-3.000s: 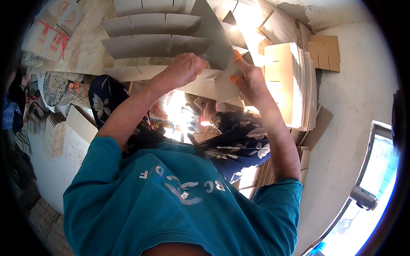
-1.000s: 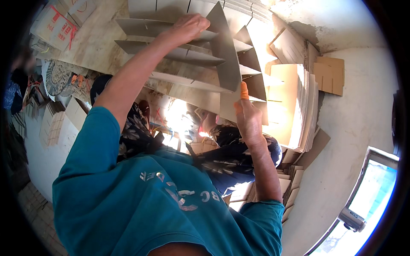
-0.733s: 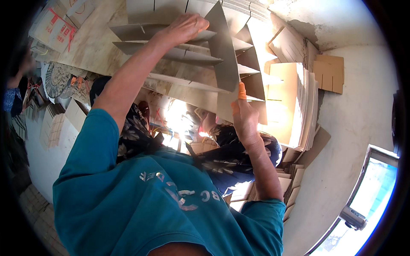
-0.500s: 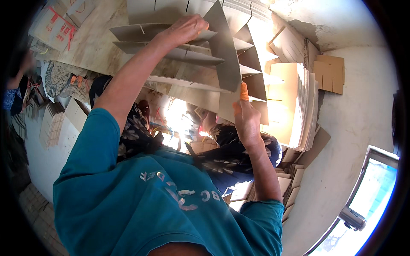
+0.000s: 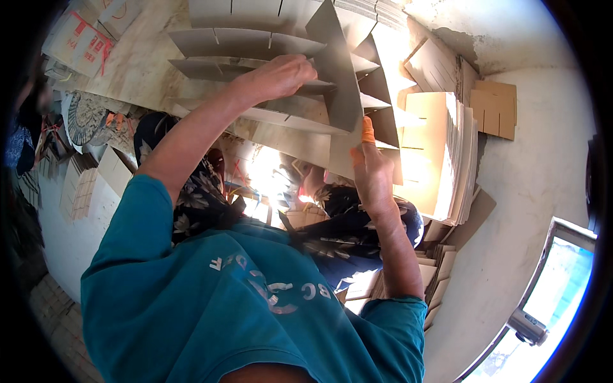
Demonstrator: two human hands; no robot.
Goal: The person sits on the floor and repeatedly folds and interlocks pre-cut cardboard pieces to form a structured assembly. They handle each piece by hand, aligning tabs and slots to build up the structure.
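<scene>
- cardboard divider grid (image 5: pixel 287 83): left hand (image 5: pixel 278 76) curled on a strip, right hand (image 5: pixel 370 169) pinching the cross panel.
- risk: uneven pressure could pop slots loose, collapsing the grid.

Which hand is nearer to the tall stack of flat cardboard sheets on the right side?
Right. The right hand grips the cardboard divider grid just beside the stack of flat cardboard sheets; the left hand rests farther left on the grid.
</scene>
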